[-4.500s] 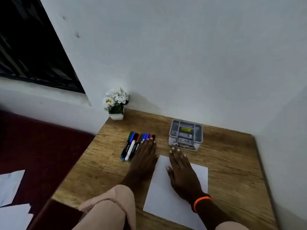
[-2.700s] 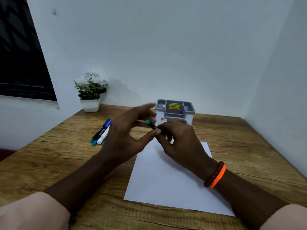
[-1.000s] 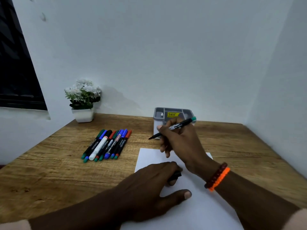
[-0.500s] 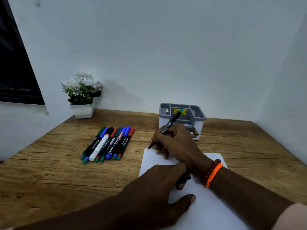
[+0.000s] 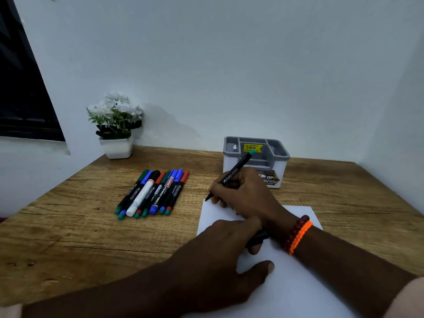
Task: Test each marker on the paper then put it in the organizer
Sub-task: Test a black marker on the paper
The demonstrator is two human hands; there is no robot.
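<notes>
My right hand [image 5: 245, 196] grips a black marker [image 5: 234, 172] with a green end, uncapped. Its tip touches the far left corner of the white paper [image 5: 286, 290]. My left hand [image 5: 220, 255] rests on the paper and holds the marker's black cap [image 5: 257, 238] between its fingers. Several capped markers [image 5: 152, 195] lie side by side on the wooden desk, left of the paper. The grey and white organizer [image 5: 255, 157] stands behind my right hand, its compartments showing no markers.
A white pot of white flowers [image 5: 115, 125] stands at the desk's back left corner. White walls close off the desk [image 5: 68, 226] at the back and right. A dark window [image 5: 23, 88] is at the far left.
My right hand has lowered the marker's tip from above the desk onto the paper's far corner. My left hand stays on the paper with the cap.
</notes>
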